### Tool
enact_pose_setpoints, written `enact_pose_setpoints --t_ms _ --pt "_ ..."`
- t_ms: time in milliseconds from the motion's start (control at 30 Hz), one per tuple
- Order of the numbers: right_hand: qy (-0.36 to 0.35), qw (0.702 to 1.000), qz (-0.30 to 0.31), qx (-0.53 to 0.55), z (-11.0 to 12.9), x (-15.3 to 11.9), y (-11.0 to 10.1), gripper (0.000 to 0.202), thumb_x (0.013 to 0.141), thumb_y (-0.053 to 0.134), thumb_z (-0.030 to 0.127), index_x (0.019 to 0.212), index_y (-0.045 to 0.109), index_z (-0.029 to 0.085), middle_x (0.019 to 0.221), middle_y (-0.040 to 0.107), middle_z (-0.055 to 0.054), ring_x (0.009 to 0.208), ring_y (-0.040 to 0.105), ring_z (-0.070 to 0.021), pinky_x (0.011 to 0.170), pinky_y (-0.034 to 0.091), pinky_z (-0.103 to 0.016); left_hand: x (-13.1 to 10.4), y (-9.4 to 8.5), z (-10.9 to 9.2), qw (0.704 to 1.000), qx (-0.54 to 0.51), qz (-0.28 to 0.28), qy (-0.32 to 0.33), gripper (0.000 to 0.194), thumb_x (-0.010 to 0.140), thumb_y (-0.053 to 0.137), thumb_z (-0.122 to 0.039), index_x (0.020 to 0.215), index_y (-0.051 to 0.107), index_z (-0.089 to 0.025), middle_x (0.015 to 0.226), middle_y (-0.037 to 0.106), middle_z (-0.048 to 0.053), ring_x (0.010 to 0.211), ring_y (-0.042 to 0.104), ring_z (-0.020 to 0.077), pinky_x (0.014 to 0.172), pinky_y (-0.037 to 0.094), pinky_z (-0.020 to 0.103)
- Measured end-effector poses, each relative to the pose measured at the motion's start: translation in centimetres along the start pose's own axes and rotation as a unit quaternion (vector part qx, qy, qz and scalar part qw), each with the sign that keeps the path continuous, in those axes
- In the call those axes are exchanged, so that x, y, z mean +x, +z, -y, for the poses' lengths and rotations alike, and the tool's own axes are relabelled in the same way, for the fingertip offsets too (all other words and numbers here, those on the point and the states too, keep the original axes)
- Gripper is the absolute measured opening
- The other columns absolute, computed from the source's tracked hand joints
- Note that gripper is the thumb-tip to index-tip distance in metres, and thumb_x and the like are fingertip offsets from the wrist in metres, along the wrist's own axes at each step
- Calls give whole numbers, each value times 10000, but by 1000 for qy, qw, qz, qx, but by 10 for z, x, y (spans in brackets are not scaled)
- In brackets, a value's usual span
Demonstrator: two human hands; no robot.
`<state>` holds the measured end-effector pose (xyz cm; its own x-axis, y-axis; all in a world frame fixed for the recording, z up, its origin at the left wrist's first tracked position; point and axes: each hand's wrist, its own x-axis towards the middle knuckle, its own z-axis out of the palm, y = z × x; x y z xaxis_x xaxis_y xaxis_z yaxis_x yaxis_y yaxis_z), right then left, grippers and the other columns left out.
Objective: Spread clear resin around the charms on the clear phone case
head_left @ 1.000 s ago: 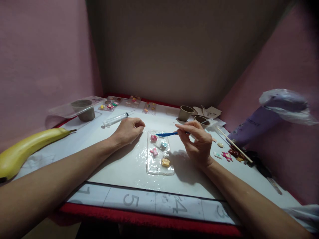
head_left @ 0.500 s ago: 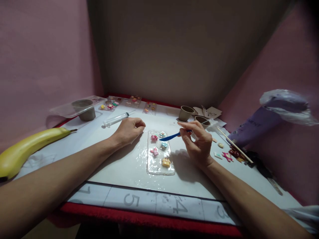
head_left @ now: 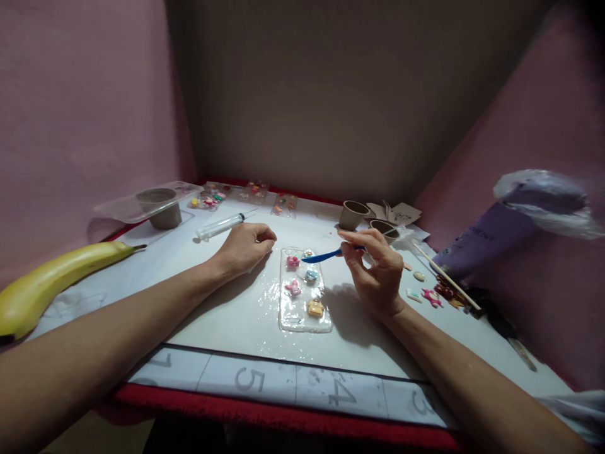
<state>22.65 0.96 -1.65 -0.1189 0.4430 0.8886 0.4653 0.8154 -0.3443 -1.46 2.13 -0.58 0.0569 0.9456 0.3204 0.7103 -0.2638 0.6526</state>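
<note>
Charms (head_left: 311, 276) on case (head_left: 295, 324): 5 | right hand (head_left: 375, 271): 1 blue knife (head_left: 324, 256)

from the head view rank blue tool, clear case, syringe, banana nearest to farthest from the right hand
1. Blue tool: in the right hand
2. Clear case: left of that hand
3. Syringe: farther left
4. Banana: far left

Charms (head_left: 316, 308) on case (head_left: 293, 320), tool (head_left: 324, 256) apparently just above

Looks forward and down from the wearer's head; sits close to the red-edged table (head_left: 265, 408), facing the dark back wall (head_left: 302, 94); takes in left hand (head_left: 248, 248) and right hand (head_left: 378, 274) near mid-frame, pink walls (head_left: 89, 94) at both sides
</note>
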Motion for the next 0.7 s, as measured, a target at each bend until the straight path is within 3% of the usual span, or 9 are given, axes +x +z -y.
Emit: enact_pose_setpoints --t_ms 400,700 --pt "-50 999 2 -20 4 -1 1 224 843 606 122 1007 709 234 774 645 -33 722 596 -172 521 498 -297 1 1 2 1000 1 5 -1 170 726 574 -201 794 726 -165 780 725 35 701 618 165 704 488 291" --pt "-110 994 11 -15 4 -1 2 299 830 609 81 1049 694 266 739 660 -15 722 573 -187 626 526 -357 2 1 3 1000 0 8 4 177 721 573 -203 798 730 -171 790 729 36 718 627 170 705 487 291"
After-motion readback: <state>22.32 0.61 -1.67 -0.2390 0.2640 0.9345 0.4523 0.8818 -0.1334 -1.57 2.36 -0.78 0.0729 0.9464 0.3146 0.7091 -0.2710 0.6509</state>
